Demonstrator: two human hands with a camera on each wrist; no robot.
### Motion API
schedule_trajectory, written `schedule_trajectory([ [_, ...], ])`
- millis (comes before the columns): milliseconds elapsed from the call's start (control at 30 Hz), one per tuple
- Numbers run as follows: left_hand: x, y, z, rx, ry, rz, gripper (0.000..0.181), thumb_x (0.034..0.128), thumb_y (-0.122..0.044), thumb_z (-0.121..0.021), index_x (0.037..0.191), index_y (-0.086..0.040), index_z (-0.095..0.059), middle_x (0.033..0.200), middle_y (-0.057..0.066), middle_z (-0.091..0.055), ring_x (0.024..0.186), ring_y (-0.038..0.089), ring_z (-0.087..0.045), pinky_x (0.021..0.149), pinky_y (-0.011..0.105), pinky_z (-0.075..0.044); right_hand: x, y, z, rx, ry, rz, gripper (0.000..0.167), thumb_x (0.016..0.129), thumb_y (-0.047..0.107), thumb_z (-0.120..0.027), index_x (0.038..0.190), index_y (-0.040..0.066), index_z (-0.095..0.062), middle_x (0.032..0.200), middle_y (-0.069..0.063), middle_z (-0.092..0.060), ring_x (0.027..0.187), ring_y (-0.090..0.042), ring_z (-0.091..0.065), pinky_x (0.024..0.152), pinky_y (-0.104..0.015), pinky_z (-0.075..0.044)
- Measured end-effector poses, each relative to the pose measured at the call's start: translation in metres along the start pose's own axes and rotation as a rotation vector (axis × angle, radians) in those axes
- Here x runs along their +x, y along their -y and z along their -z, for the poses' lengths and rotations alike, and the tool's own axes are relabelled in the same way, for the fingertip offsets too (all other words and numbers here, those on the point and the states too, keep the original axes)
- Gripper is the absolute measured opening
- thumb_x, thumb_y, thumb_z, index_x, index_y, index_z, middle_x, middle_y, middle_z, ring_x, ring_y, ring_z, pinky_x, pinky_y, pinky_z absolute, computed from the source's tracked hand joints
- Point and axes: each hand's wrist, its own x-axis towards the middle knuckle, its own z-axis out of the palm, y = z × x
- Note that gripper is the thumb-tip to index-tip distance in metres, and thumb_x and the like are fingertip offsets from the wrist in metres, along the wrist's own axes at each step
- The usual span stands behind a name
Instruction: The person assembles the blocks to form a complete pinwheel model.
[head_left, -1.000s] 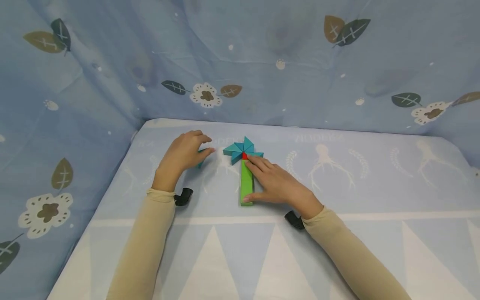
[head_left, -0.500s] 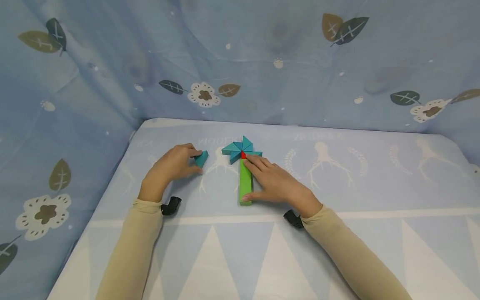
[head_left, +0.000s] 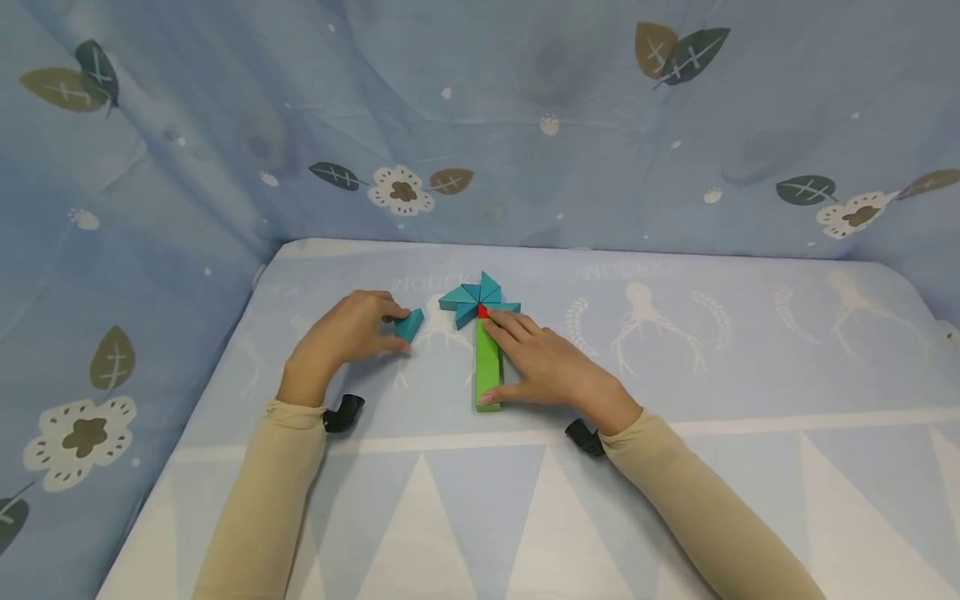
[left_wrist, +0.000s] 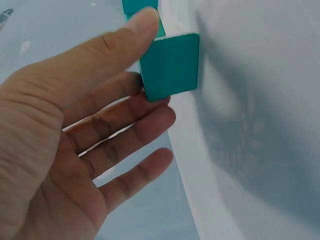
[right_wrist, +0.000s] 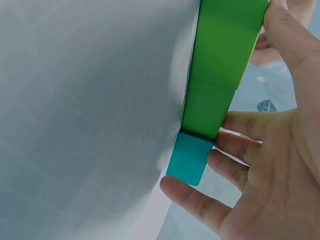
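My left hand (head_left: 341, 333) pinches a teal triangular block (head_left: 410, 326) between thumb and fingers, left of the arrangement. The left wrist view shows a flat face of that teal block (left_wrist: 171, 67) close to the thumb. Several teal triangular blocks (head_left: 459, 297) lie in a pinwheel shape, with a small red block (head_left: 482, 311) at the centre. Below it runs a column of green blocks (head_left: 487, 360). My right hand (head_left: 551, 367) rests along the column's right side, thumb at its near end, fingertips near the red block. In the right wrist view, its fingers are extended beside the green blocks (right_wrist: 215, 65).
The blocks lie on a pale cloth-covered table (head_left: 750, 350) with white triangles towards the front. A blue patterned curtain (head_left: 510, 125) hangs behind and to the left. Black wrist cameras (head_left: 344, 413) stick out from both wrists.
My left hand has drawn back left and nearer with the teal block, then edged slightly right again. The right hand keeps its place by the green column.
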Motion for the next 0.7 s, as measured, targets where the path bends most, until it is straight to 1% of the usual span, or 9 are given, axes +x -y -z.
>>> schedule_trajectory([
  [67,0.0,-0.001,0.0,-0.011,0.013,0.006,0.058,0.0751,-0.028,-0.086,0.124,-0.002,-0.068,0.109,0.01,-0.07,0.095,0.025,-0.065,0.082,0.04,-0.053,0.0,0.0,0.0,0.001,-0.001,-0.001,0.108,0.079,0.072,-0.062,0.158,0.012,-0.018,0.164,-0.006,-0.013,0.151,-0.026,-0.015,0.11,-0.055,-0.037],
  [133,0.0,-0.002,0.001,-0.014,0.02,0.025,0.059,0.0753,-0.029,-0.086,0.125,-0.004,-0.067,0.111,0.011,-0.071,0.099,0.026,-0.065,0.086,0.041,-0.053,0.0,0.001,0.0,0.0,0.0,-0.004,0.109,0.079,0.072,-0.062,0.158,0.011,-0.018,0.164,-0.006,-0.013,0.151,-0.026,-0.015,0.11,-0.055,-0.037],
  [200,-0.001,-0.002,0.001,-0.016,0.018,0.046,0.056,0.0756,-0.029,-0.085,0.123,-0.005,-0.068,0.113,0.011,-0.071,0.102,0.026,-0.065,0.088,0.042,-0.053,0.0,0.001,0.0,-0.003,0.001,-0.004,0.109,0.079,0.072,-0.062,0.158,0.011,-0.018,0.164,-0.006,-0.013,0.151,-0.026,-0.015,0.11,-0.055,-0.037],
  [267,-0.001,-0.002,0.001,-0.019,0.007,0.052,0.053,0.0755,-0.028,-0.085,0.12,-0.005,-0.07,0.112,0.011,-0.072,0.102,0.026,-0.066,0.089,0.043,-0.053,0.0,0.001,0.001,-0.007,-0.001,-0.004,0.109,0.079,0.073,-0.062,0.158,0.012,-0.019,0.164,-0.006,-0.014,0.151,-0.025,-0.015,0.11,-0.055,-0.037],
  [367,0.0,-0.006,0.001,-0.025,0.005,0.05,0.049,0.0761,-0.026,-0.085,0.117,-0.003,-0.072,0.111,0.011,-0.073,0.101,0.025,-0.067,0.088,0.042,-0.054,0.001,0.001,0.001,-0.006,-0.002,-0.003,0.109,0.079,0.073,-0.062,0.158,0.012,-0.018,0.164,-0.005,-0.013,0.151,-0.025,-0.015,0.11,-0.056,-0.037],
  [467,0.0,-0.014,-0.001,-0.01,0.015,0.044,0.049,0.0762,-0.026,-0.085,0.117,-0.002,-0.072,0.111,0.011,-0.073,0.1,0.025,-0.068,0.087,0.041,-0.055,0.001,0.001,0.001,-0.006,-0.002,-0.002,0.109,0.079,0.073,-0.061,0.158,0.012,-0.018,0.164,-0.005,-0.013,0.151,-0.025,-0.015,0.11,-0.056,-0.037],
  [600,0.002,-0.027,-0.005,0.03,0.044,0.008,0.049,0.076,-0.028,-0.085,0.116,-0.003,-0.072,0.111,0.009,-0.073,0.098,0.023,-0.068,0.085,0.04,-0.055,0.0,0.0,0.0,-0.009,0.002,-0.006,0.109,0.079,0.073,-0.061,0.158,0.012,-0.018,0.165,-0.005,-0.013,0.151,-0.026,-0.015,0.11,-0.056,-0.037],
  [700,0.002,-0.031,-0.007,0.04,0.055,-0.014,0.05,0.0747,-0.029,-0.086,0.116,-0.005,-0.073,0.111,0.007,-0.072,0.1,0.023,-0.067,0.087,0.04,-0.054,0.001,0.0,-0.001,-0.008,0.006,-0.011,0.108,0.079,0.073,-0.061,0.158,0.012,-0.018,0.165,-0.005,-0.012,0.152,-0.026,-0.014,0.11,-0.055,-0.037],
])
